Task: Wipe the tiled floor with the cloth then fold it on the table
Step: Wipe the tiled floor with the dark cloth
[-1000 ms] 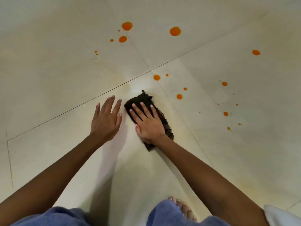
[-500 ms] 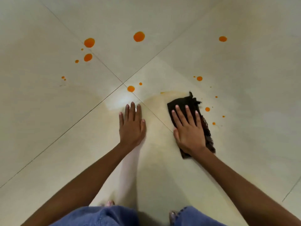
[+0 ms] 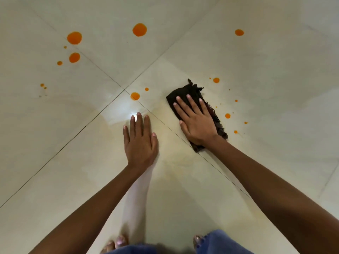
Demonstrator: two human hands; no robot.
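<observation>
The tiled floor (image 3: 256, 162) is only part wiped: orange spots (image 3: 139, 29) remain all around. The left hand (image 3: 140, 142) rests flat on the tiles. The right hand (image 3: 197, 123), fingers straight, presses the dark cloth (image 3: 185, 91) to the floor. Folding on the worktop remains.

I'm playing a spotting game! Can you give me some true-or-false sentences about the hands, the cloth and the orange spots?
1. The right hand presses flat on the dark cloth. True.
2. The left hand holds a sponge. False: it rests bare and flat on the tiled floor.
3. Orange spots lie on the floor. True.
4. The cloth is folded on a table. False: it lies on the floor under the right hand.
</observation>
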